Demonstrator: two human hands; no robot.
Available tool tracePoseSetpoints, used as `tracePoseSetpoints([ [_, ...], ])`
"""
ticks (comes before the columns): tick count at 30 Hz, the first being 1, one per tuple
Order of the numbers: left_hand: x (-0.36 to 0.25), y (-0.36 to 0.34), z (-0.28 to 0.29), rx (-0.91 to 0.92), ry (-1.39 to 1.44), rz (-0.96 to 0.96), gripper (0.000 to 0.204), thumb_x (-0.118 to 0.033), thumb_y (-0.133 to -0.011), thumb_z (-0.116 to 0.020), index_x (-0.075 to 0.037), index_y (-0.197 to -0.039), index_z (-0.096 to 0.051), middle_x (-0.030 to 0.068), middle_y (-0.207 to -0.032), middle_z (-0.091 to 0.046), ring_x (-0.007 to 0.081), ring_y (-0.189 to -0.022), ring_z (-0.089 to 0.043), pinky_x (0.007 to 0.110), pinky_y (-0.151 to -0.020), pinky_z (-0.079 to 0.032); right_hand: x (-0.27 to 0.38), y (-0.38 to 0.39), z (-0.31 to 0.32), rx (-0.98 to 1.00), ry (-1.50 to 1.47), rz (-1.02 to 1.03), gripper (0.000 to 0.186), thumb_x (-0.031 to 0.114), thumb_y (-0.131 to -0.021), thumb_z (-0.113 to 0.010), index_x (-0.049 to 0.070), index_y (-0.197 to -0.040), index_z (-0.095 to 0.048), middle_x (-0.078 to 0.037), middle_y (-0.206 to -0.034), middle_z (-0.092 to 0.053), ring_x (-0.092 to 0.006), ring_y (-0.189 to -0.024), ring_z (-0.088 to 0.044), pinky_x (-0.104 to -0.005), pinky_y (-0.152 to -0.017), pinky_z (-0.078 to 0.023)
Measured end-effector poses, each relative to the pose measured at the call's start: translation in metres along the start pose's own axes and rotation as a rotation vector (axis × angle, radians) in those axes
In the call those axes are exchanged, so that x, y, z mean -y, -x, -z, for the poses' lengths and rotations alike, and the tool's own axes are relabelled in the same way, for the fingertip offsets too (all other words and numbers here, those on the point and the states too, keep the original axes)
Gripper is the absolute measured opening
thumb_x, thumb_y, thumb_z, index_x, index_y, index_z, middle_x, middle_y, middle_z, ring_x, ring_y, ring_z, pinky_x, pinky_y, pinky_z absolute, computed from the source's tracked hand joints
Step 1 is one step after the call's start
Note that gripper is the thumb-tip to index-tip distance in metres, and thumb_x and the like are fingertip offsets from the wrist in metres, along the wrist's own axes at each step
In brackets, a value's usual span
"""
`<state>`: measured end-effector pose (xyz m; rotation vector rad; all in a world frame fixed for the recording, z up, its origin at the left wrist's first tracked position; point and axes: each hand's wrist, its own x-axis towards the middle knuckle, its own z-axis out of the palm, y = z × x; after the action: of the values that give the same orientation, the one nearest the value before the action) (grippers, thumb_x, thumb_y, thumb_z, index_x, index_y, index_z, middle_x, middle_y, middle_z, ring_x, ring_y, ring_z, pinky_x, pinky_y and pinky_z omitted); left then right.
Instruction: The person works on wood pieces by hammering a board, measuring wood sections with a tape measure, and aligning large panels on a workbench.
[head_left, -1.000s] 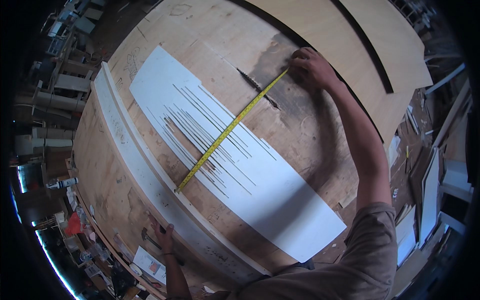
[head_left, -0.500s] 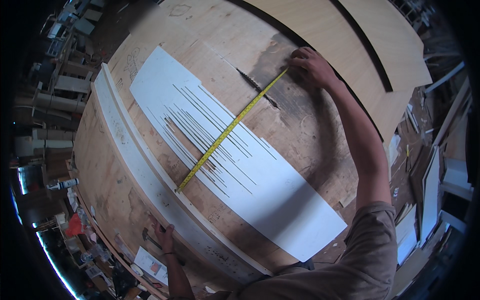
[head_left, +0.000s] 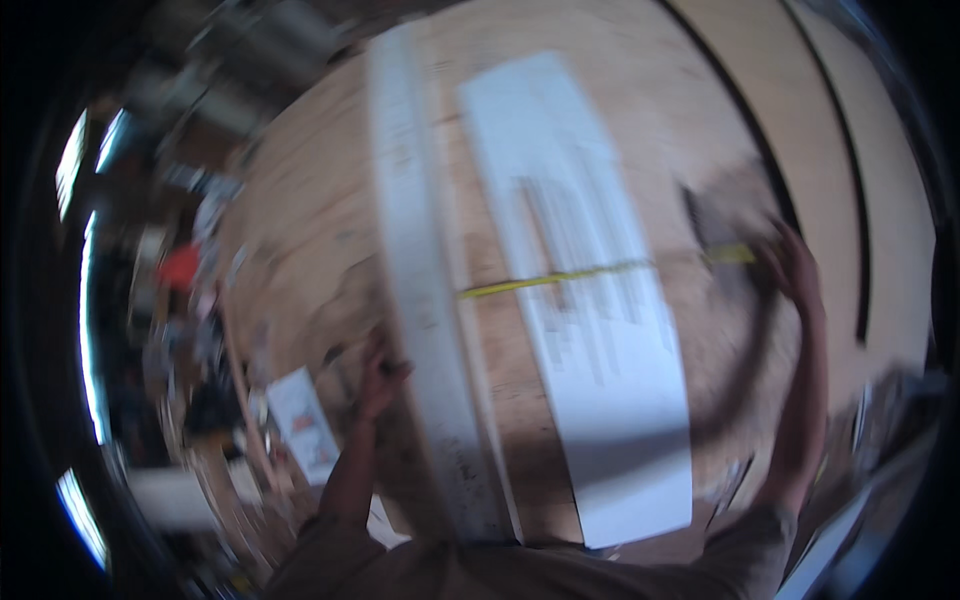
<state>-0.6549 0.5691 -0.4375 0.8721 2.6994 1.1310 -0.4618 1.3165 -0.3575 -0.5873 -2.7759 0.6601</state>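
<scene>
A yellow tape measure (head_left: 555, 278) is stretched across a white panel (head_left: 625, 380) with several long narrow slits. Its left end meets the inner edge of a long white rail (head_left: 415, 250). My right hand (head_left: 792, 265) is closed on the tape's other end, beyond the panel's right side; part of the blade there is smeared by motion. On the rail's left side is my left hand (head_left: 380, 378), blurred, with thumb and fingers apart and nothing visible in it. Panel and rail lie on a wooden board (head_left: 310, 220).
Light wooden sheet with dark strips (head_left: 815, 140) lies along the right. A printed paper sheet (head_left: 303, 425) rests left of my left forearm. A red object (head_left: 180, 267) sits among blurred clutter at the far left.
My view has swung, so the panel, rail and tape appear turned and shifted right. The tape still spans from the rail to my right hand. My left hand remains beside the rail.
</scene>
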Motion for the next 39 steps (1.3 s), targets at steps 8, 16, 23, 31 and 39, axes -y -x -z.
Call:
tracePoseSetpoints([
  [8, -0.027, 0.071, 0.072, -0.478, -0.593, 0.699, 0.061, -0.03, -0.088, -0.064, -0.004, -0.138, -0.04, 0.0236, -0.143, -0.037, 0.0405, -0.132, -0.035, 0.049, -0.11, -0.027, -0.047, 0.166, 0.014, 0.162, -0.211, -0.06, 0.068, 0.035, -0.091, -0.052, -0.001, -0.145, -0.031, -0.008, -0.084, -0.047, -0.0196, -0.076, -0.044, -0.0323, -0.072, -0.04],
  [16, -0.138, 0.067, 0.06, -0.626, 0.247, 0.189, 0.052, -0.031, -0.099, -0.05, 0.001, -0.139, -0.038, 0.0203, -0.138, -0.045, 0.0298, -0.131, -0.043, 0.04, -0.108, -0.033, 0.155, 0.208, 0.036, 0.501, -0.276, 0.137, 0.049, 0.024, -0.086, -0.054, -0.001, -0.128, -0.045, -0.006, -0.086, -0.046, -0.0175, -0.074, -0.045, -0.0301, -0.069, -0.039],
  [23, -0.197, 0.126, 0.034, -0.329, 0.969, 0.303, 0.053, -0.035, -0.104, -0.037, 0.001, -0.143, -0.031, 0.0179, -0.13, -0.055, 0.0229, -0.114, -0.058, 0.034, -0.098, -0.045, 0.339, 0.242, -0.051, 0.706, -0.372, 0.108, 0.039, 0.015, -0.09, -0.051, 0.008, -0.128, -0.047, -0.014, -0.089, -0.059, -0.0237, -0.078, -0.061, -0.0355, -0.066, -0.05],
  [31, -0.198, 0.196, 0.004, -0.478, 1.874, 0.89, 0.047, -0.048, -0.099, -0.042, -0.01, -0.127, -0.047, 0.0065, -0.109, -0.057, 0.0204, -0.104, -0.058, 0.033, -0.083, -0.051, 0.567, 0.283, -0.165, 0.85, -0.557, 0.166, 0.041, 0.04, -0.1, -0.04, 0.001, -0.104, -0.052, -0.024, -0.093, -0.062, -0.0385, -0.091, -0.061, -0.043, -0.081, -0.047],
  [39, -0.077, 0.221, 0.085, -0.838, 0.211, 0.663, 0.043, -0.026, -0.081, -0.071, -0.014, -0.119, -0.056, 0.0123, -0.114, -0.056, 0.0302, -0.108, -0.053, 0.042, -0.094, -0.043, 0.629, 0.23, -0.295, 0.536, 0.001, 0.423, 0.075, 0.052, -0.086, -0.06, 0.004, -0.136, -0.032, -0.027, -0.13, -0.048, -0.044, -0.106, -0.058, -0.0508, -0.089, -0.049],
])
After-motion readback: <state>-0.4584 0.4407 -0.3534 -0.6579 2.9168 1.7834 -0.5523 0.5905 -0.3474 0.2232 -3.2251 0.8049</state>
